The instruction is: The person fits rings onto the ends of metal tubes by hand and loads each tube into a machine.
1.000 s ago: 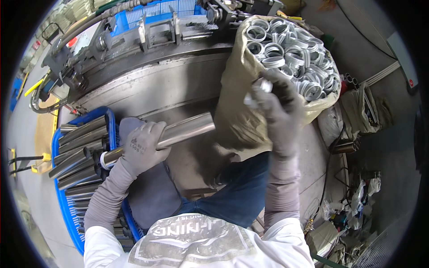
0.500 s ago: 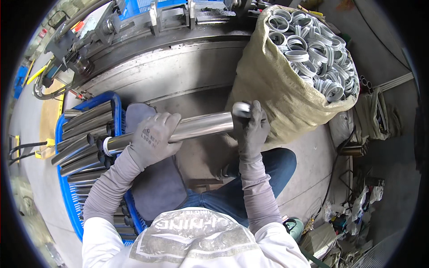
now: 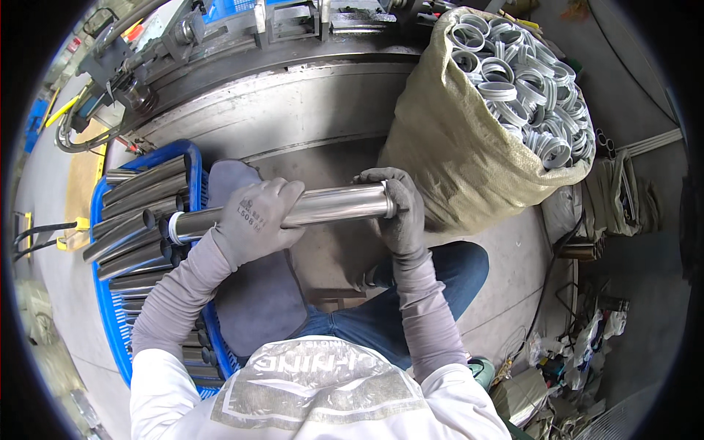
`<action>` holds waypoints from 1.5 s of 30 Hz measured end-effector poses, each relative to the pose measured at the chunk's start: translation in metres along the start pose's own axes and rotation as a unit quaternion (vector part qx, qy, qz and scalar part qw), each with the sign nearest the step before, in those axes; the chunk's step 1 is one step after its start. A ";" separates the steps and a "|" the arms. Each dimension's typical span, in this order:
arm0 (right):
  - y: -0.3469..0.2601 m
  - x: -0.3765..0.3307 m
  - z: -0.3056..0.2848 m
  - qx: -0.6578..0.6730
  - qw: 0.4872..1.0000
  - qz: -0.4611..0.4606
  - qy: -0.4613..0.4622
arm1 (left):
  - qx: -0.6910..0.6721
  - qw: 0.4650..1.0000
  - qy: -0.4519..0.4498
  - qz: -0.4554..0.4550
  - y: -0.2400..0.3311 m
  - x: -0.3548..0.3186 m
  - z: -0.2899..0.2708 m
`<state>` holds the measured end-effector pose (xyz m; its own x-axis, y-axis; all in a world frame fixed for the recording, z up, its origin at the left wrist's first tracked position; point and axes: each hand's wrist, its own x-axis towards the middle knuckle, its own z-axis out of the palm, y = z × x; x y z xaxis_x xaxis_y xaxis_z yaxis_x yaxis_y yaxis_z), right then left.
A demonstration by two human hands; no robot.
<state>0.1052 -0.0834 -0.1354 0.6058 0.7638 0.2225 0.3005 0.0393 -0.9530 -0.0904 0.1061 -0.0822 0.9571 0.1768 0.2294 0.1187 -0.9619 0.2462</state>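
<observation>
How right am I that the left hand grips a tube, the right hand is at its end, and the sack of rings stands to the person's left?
Not quite: the sack of rings stands to the person's right, as the head view shows. The left hand does grip a tube, and the right hand is at its end.

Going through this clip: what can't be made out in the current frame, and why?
All in the head view:
- Tube's right tip: covered by the right hand.
- Right palm: turned away from the camera.
- Tube's middle: under the left hand.
- Lower rings: behind the sack's wall and the top rings.
- Part of the crate: behind the left sleeve.
- Machine's upper part: cut off by the top edge.
</observation>
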 end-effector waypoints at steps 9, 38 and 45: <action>0.006 0.008 0.029 -0.126 0.981 -0.084 0.124 | 0.036 0.998 -0.059 -0.008 -0.007 0.005 0.003; 0.024 -0.009 -0.027 -0.134 0.990 -0.032 -0.028 | 0.199 0.970 0.095 -0.099 -0.229 0.327 -0.061; -0.129 0.022 -0.118 -0.376 0.862 -0.264 0.213 | 0.270 0.934 0.232 -0.019 -0.177 0.267 -0.025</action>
<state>0.1663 -0.1480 0.0168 0.4051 0.4547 0.7932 0.9132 -0.2427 -0.3273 0.1373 0.3284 -0.0406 0.7467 0.1641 0.6446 0.3868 -0.8955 -0.2200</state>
